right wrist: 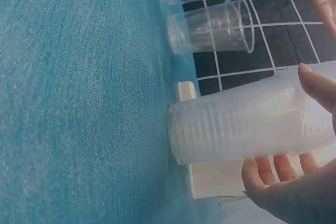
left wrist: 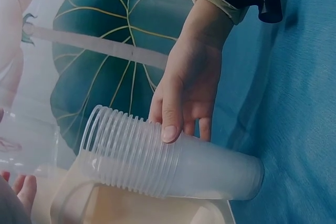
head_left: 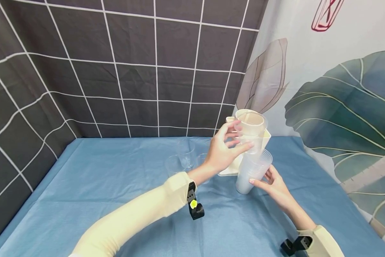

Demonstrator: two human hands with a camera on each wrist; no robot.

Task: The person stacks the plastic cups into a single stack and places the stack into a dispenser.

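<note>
My left hand (head_left: 222,150) holds a single clear plastic cup (left wrist: 31,142) between fingers and thumb, its fingers partly hidden behind the cup. Just below it, my right hand (head_left: 275,184) grips a tall stack of nested translucent plastic cups (head_left: 247,176), thumb on the near side. The stack tilts slightly, with its rims up and its narrow end down at the blue cloth. In the left wrist view the right hand's thumb and fingers (left wrist: 169,134) lie along the stack, just below its rims. The held cup overlaps a cream-coloured stand in the head view.
Behind the hands stands the cream stand with a round top and flat base (head_left: 229,172). Several clear cups (right wrist: 210,27) stand on the blue cloth (head_left: 92,185), to the left of the stand. A dark grid curtain (head_left: 131,82) and a leaf-print curtain (head_left: 346,103) border the table.
</note>
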